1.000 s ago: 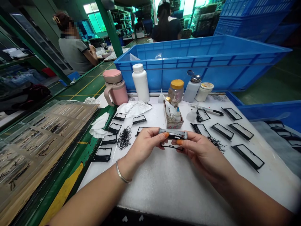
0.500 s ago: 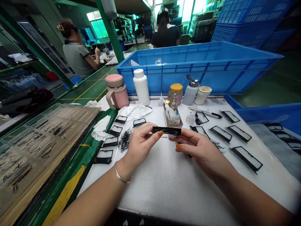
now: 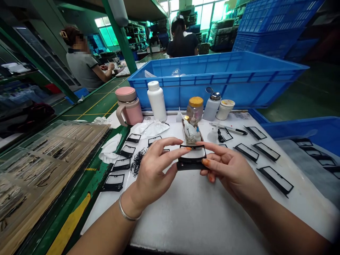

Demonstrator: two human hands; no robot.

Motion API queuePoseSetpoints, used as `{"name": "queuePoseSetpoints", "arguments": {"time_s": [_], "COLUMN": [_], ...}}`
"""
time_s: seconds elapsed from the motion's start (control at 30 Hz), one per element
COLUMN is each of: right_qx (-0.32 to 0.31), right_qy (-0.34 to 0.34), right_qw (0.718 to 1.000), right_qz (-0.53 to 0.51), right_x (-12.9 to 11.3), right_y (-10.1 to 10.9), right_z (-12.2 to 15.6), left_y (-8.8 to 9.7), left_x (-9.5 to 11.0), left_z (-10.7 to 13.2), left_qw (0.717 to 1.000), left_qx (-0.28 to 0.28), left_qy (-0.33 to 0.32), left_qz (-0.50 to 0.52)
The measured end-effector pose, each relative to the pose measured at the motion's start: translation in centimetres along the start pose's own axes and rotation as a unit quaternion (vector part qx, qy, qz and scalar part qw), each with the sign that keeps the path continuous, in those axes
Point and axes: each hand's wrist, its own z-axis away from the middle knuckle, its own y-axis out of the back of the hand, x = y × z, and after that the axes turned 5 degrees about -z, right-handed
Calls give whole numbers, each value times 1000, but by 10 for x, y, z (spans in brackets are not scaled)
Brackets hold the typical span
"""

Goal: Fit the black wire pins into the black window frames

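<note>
A small black rectangular frame (image 3: 190,165) with a wide lower edge is held up above the white work surface (image 3: 186,212). My right hand (image 3: 228,168) pinches its right end between thumb and fingers. At the left end, my left hand (image 3: 155,164) has a fingertip along the upper part and the thumb by the lower corner. Left of that hand lies a pile of thin black strips (image 3: 136,163), partly hidden by it. Similar black frames lie in a column at the left, one being the nearest frame (image 3: 113,182), and others at the right, including another frame (image 3: 276,180).
Behind stand a pink mug (image 3: 130,108), a white bottle (image 3: 157,101), a yellow-lidded jar (image 3: 195,108), a pump bottle (image 3: 211,106) and a small tray of bottles (image 3: 191,132). A blue crate (image 3: 217,85) is beyond them. A compartment box (image 3: 39,166) lies left. Two people sit farther off.
The black frame has tilted so its opening and wide edge now face me. My left fingers have lifted and stretched along its top; the right thumb has moved onto its right end.
</note>
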Motion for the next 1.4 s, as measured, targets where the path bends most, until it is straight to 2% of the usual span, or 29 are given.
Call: {"name": "queuePoseSetpoints", "arguments": {"time_s": [0.1,0.2,0.33,0.53,0.93,1.4], "right_qx": [20,39,52,56,51,53], "right_qy": [19,26,38,64,63,110], "right_qw": [999,998,996,991,988,979], "right_qz": [21,41,65,108,129,163], "right_x": [0,-1,-1,0,0,6], "right_y": [0,-3,-9,-15,-17,-16], "right_z": [2,3,4,9,12,11], "left_y": [-2,-3,-5,-17,-20,-20], "left_x": [2,1,-1,-2,-9,-14], "left_z": [-1,-2,-3,-2,-1,0], "left_qw": [989,953,917,877,836,833], "left_qx": [5,-2,-59,-140,-156,-156], "left_qy": [109,216,286,328,341,342], "left_qz": [104,212,271,322,399,407]}}
